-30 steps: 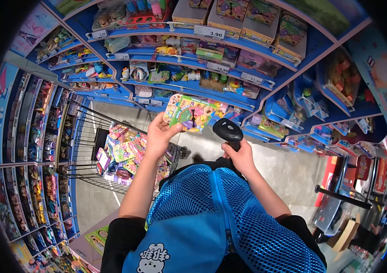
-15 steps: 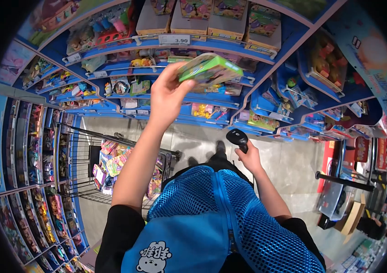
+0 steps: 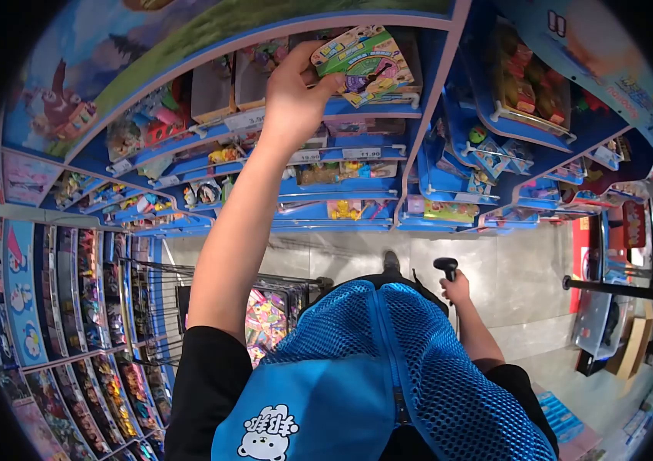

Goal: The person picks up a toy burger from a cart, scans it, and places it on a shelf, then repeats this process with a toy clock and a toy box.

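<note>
My left hand [image 3: 295, 100] is closed on the left edge of a flat green and yellow toy box [image 3: 368, 67], with the thumb on its printed front. The box is up at the top shelf, in front of the display cartons [image 3: 249, 81] there, and its printed face is toward me. Low on my right side, my right hand [image 3: 457, 289] grips a black handheld barcode scanner [image 3: 444, 265] by its handle, above the floor.
Blue shelves [image 3: 303, 215] with price tags and small packaged toys stretch across the front. A wire shopping cart [image 3: 161, 307] holding colourful packages stands at my left. More toy racks [image 3: 88, 307] rise beyond it. Right of me stand a clear plastic bin [image 3: 596, 326] and a cardboard box [image 3: 635, 346].
My left hand has raised the toy box from the middle shelves to the top shelf and turned its face toward me. The scanner in my right hand has shifted right and down.
</note>
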Available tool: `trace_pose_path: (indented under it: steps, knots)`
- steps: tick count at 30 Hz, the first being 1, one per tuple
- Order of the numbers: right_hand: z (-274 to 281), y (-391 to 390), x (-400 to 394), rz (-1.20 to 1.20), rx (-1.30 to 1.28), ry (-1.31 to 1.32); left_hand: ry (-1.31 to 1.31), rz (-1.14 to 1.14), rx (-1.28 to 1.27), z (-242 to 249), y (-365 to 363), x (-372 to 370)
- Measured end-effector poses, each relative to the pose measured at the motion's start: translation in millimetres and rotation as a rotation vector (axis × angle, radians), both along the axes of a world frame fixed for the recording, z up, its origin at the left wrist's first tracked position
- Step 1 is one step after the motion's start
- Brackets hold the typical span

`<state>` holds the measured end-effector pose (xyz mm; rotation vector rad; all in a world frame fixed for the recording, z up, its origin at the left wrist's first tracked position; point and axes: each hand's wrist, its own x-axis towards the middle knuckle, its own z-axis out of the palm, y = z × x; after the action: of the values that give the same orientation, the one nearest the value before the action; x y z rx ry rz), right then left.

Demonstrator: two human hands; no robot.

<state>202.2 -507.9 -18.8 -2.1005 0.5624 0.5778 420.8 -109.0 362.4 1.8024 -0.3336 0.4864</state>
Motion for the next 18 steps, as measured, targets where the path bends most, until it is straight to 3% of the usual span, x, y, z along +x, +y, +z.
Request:
trace_pose_path:
  steps: [7,15,18]
  knots:
    - [-7.9,-8.6,4.4,0.038,0.002,0.007,0.025,0.049,0.181,5.5,-10.5,33.9]
    - [-12.3,14.4,66.3,0.155,0.077,-0.044,-0.036,0.080,0.346,3.9,-18.1,61.0]
    - [-12.5,18.6,84.5,0.189,0.108,-0.067,0.062,0.168,0.496,1.2,-19.2,67.8]
